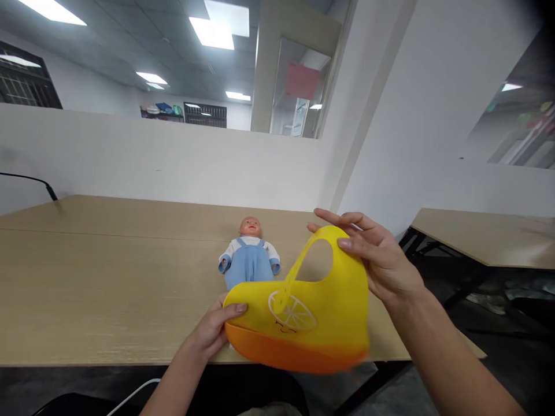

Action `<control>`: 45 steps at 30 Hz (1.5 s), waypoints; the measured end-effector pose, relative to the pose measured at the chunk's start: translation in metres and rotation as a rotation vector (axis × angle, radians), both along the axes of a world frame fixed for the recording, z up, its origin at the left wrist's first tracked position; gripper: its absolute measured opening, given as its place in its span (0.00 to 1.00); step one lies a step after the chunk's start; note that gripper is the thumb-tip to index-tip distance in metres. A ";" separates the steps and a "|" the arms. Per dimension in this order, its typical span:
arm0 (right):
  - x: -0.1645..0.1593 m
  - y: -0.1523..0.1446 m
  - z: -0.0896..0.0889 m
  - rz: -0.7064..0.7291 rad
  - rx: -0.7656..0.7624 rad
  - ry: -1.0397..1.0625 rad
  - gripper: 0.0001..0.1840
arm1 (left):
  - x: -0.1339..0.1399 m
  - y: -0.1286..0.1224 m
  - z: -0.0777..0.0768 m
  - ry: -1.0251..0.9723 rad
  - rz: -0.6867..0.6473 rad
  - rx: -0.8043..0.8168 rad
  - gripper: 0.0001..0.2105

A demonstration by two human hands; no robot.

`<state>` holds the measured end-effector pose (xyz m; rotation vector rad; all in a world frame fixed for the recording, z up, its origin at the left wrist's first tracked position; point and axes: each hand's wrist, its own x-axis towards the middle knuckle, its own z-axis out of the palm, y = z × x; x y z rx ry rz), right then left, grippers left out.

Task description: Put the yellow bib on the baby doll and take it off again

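A yellow baby bib [342, 294] with an orange lower pocket and a white lemon-slice print hangs between my two hands, above the table's front edge. My left hand [214, 326] pinches its left side, thumb on the front. At the upper right, my right hand [375, 248] grips the neck part between thumb and fingers, with some fingertips extended past it. One neck strap droops down across the print. Behind the bib a baby doll [249, 257] in a white top and light blue overalls lies face up on the table; its legs are hidden by the bib.
The wooden table [108, 277] runs up to a white wall [195, 167] with a window above. A black cable [50, 190] ends at the table's far left. Another table [489, 237] stands at the right across a gap. A white cord [134, 393] hangs below the front edge.
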<state>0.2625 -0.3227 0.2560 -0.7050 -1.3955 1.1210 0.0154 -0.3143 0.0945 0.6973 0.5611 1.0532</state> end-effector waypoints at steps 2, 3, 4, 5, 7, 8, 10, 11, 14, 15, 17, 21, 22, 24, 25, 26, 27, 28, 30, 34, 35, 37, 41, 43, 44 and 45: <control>0.004 0.004 -0.007 -0.017 -0.026 0.001 0.15 | -0.008 0.003 0.007 0.036 0.017 0.007 0.17; 0.006 0.007 -0.010 -0.025 -0.042 0.002 0.16 | -0.012 0.005 0.010 0.058 0.023 0.011 0.17; 0.008 0.010 -0.013 -0.033 -0.060 0.004 0.16 | -0.015 0.008 0.013 0.080 0.029 0.019 0.17; 0.010 0.012 -0.016 -0.041 -0.081 0.006 0.16 | -0.018 0.011 0.015 0.101 0.036 0.030 0.17; 0.012 0.017 -0.021 -0.062 -0.132 -0.003 0.17 | -0.022 0.016 0.016 0.155 0.053 0.055 0.18; 0.013 0.018 -0.024 -0.073 -0.158 -0.018 0.17 | -0.023 0.017 0.016 0.192 0.058 0.071 0.18; 0.015 0.020 -0.031 -0.084 -0.209 -0.072 0.17 | -0.026 0.020 0.015 0.277 0.052 0.120 0.17; 0.016 0.020 -0.034 -0.079 -0.231 -0.109 0.17 | -0.027 0.022 0.015 0.317 0.044 0.148 0.16; 0.020 0.022 -0.044 -0.014 -0.290 -0.201 0.17 | -0.027 0.024 0.016 0.389 0.015 0.230 0.14; 0.021 0.024 -0.047 0.015 -0.312 -0.226 0.18 | -0.026 0.024 0.017 0.396 0.011 0.248 0.15; 0.023 0.026 -0.053 0.064 -0.354 -0.276 0.19 | -0.025 0.024 0.019 0.392 0.016 0.268 0.15; 0.024 0.032 -0.059 0.164 -0.413 -0.341 0.22 | -0.024 0.024 0.020 0.384 0.060 0.270 0.13; 0.024 0.033 -0.060 0.194 -0.431 -0.350 0.22 | -0.024 0.024 0.020 0.383 0.080 0.274 0.13; 0.022 0.034 -0.061 0.260 -0.469 -0.374 0.23 | -0.026 0.025 0.019 0.383 0.120 0.292 0.11; 0.020 0.035 -0.061 0.290 -0.485 -0.387 0.23 | -0.027 0.025 0.019 0.388 0.130 0.311 0.10; 0.019 0.036 -0.062 0.315 -0.496 -0.396 0.24 | -0.028 0.026 0.018 0.399 0.128 0.338 0.09; 0.017 0.037 -0.062 0.335 -0.499 -0.400 0.24 | -0.030 0.026 0.018 0.415 0.114 0.375 0.08; 0.015 0.038 -0.062 0.351 -0.494 -0.397 0.24 | -0.031 0.027 0.018 0.437 0.087 0.420 0.07; 0.011 0.039 -0.063 0.369 -0.453 -0.366 0.22 | -0.034 0.027 0.019 0.488 0.015 0.530 0.06; 0.003 0.039 -0.058 0.333 -0.332 -0.250 0.18 | -0.036 0.027 0.029 0.541 -0.083 0.670 0.07; 0.002 0.039 -0.055 0.297 -0.311 -0.223 0.17 | -0.036 0.027 0.031 0.537 -0.079 0.662 0.08; -0.001 0.041 -0.050 0.199 -0.278 -0.175 0.14 | -0.035 0.028 0.036 0.515 -0.041 0.595 0.10; -0.007 0.054 -0.043 -0.062 -0.200 -0.143 0.12 | -0.033 0.035 0.040 0.462 0.064 0.404 0.11; -0.009 0.066 -0.044 -0.177 -0.128 -0.160 0.14 | -0.031 0.043 0.043 0.455 0.132 0.357 0.11; -0.010 0.073 -0.045 -0.228 -0.080 -0.173 0.15 | -0.031 0.049 0.044 0.457 0.170 0.344 0.11; -0.011 0.081 -0.046 -0.276 -0.022 -0.184 0.15 | -0.030 0.056 0.046 0.463 0.210 0.333 0.12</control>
